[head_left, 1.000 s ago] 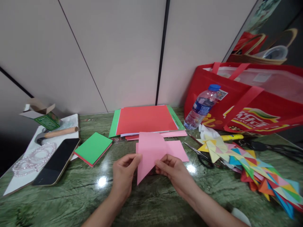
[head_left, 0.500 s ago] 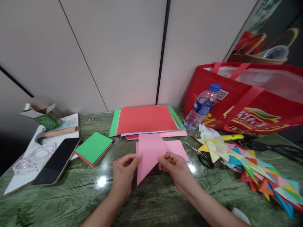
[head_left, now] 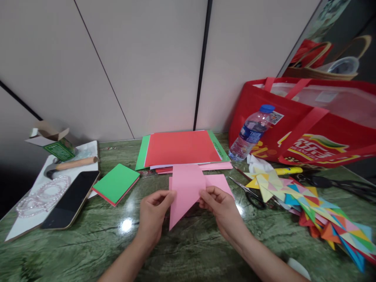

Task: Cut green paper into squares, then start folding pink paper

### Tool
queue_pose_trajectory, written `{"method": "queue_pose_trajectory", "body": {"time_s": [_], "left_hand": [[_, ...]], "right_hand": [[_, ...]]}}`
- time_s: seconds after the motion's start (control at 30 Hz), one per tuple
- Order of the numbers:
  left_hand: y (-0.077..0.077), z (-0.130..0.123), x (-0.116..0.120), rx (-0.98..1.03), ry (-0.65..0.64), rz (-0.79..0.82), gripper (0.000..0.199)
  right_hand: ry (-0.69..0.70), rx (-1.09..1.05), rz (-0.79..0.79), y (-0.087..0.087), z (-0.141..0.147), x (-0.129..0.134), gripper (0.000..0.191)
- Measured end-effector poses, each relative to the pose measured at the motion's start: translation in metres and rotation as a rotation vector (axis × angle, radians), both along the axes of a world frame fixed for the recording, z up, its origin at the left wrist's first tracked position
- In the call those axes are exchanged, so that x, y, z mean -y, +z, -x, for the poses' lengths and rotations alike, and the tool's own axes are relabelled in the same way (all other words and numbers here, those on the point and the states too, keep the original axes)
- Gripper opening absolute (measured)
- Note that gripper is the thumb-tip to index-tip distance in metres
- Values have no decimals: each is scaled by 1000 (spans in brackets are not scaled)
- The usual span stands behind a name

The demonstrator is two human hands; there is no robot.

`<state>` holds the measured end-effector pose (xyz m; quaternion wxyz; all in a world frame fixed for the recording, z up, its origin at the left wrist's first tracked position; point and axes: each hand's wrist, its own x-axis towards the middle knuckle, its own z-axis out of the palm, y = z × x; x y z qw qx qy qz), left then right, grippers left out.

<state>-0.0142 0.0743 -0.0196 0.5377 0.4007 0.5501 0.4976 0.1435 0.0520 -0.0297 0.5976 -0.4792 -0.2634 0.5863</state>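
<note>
Between my hands is a pink sheet of paper (head_left: 188, 188), bent over, with a pointed corner hanging toward me at the lower left. My left hand (head_left: 155, 209) pinches its left edge between thumb and fingers. My right hand (head_left: 219, 201) is closed on its right edge, thumb on top. Behind it another piece of pink paper (head_left: 220, 184) lies flat on the table, partly covered. Farther back is a stack of coloured sheets with a red sheet (head_left: 182, 148) on top.
Left: a green-topped paper stack (head_left: 117, 182), a phone (head_left: 72, 199), beads (head_left: 44, 197), a hammer-like tool (head_left: 70, 164) and an opened box (head_left: 58, 147). Right: scissors (head_left: 252, 196), folded colourful paper pieces (head_left: 317, 211), a bottle (head_left: 251, 133) and a red bag (head_left: 305, 125).
My right hand has shifted slightly to the right along the edge of the pink paper. The bent top of the sheet sits a touch higher. My left hand stays put.
</note>
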Motion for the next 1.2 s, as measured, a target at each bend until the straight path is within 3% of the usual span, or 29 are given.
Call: {"method": "queue_pose_trajectory", "body": {"time_s": [0.3,0.53,0.63,0.8,0.97,1.03,1.2], "left_hand": [[3,1,-1,-138,-206,-1,20],[7,2,-4,115,-160,97,40],[11,2,-4,246,-238,138,48],[10,-1,-1,340,-315,148,36],[5,-9,5,305,-447,158,29],[4,-10,7,262,-432,144,27],[1,-6,3,210,-253,160,28]], "right_hand": [[16,-106,-87,0,0,-1,36],[-164,-146,-26,-5,-1,-3,29],[-213,-200,-4,-5,-3,-6,34],[-275,-234,-24,-3,-2,-6,44],[-206,-160,-55,2,9,2,51],[-163,-120,-19,1,13,5,52],[-124,109,-12,-4,15,10,56]]}}
